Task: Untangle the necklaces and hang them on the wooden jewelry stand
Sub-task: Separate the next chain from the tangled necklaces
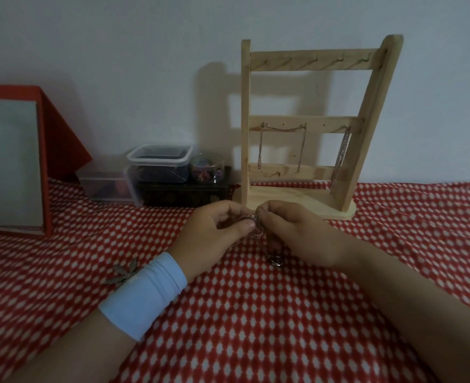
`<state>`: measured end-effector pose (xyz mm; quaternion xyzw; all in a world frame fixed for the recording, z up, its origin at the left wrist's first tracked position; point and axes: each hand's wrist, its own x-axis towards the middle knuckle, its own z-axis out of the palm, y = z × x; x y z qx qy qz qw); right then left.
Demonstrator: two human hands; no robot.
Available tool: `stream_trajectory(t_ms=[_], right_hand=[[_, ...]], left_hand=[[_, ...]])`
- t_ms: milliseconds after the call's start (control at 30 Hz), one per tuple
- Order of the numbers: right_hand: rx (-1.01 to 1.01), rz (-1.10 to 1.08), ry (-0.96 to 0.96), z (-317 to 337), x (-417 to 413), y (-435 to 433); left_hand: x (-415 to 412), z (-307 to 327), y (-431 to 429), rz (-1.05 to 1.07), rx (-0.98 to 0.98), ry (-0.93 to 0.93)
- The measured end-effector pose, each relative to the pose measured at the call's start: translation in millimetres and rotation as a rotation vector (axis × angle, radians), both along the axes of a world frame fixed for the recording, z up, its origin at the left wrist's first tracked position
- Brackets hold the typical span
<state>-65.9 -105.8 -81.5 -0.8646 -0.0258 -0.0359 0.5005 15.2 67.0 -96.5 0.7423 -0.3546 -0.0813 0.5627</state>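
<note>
no readable text, no labels, no numbers anywhere

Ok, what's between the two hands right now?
In the head view, a tangled necklace chain fills the gap, pinched by the left hand and the right hand.

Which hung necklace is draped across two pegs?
The left necklace on the stand's middle rail; the right necklace hangs straight down from one peg.
</note>
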Motion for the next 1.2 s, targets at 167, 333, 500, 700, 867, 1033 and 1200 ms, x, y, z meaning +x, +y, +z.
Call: stream_trajectory(t_ms=[167, 333, 500, 700, 867, 1033, 1200], right_hand=[[-0.378, 0.023, -0.061, 4.1, -1.9, 4.1], [-0.406, 0.041, -0.177, 3.6, 1.5, -2.2], [-0.080, 0.030, -0.123, 5.7, -0.7, -4.7], [-0.362, -0.034, -0.341, -2.1, 3.4, -5.0], [-0.447, -0.059, -0.665, 1.1, 1.4, -3.8], [-0.368, -0.129, -0.713, -1.8, -0.1, -1.3], [-0.212, -0.149, -0.626, -3.4, 0.9, 2.7]], left_hand=[[-1.4, -0.6, -1.2, 0.056, 0.045, -0.098], [-1.9, -2.1, -0.5, 0.107, 0.040, -0.127], [-3.2, 8.5, 7.1, -0.045, 0.101, 0.144], [-4.5, 3.1, 1.3, -0.039, 0.031, 0.160], [-9.9, 7.4, -1.1, -0.101, -0.112, 0.409], [-3.1, 9.3, 1.4, -0.074, -0.068, 0.373], [1.4, 12.5, -1.3, -0.094, -0.093, 0.577]])
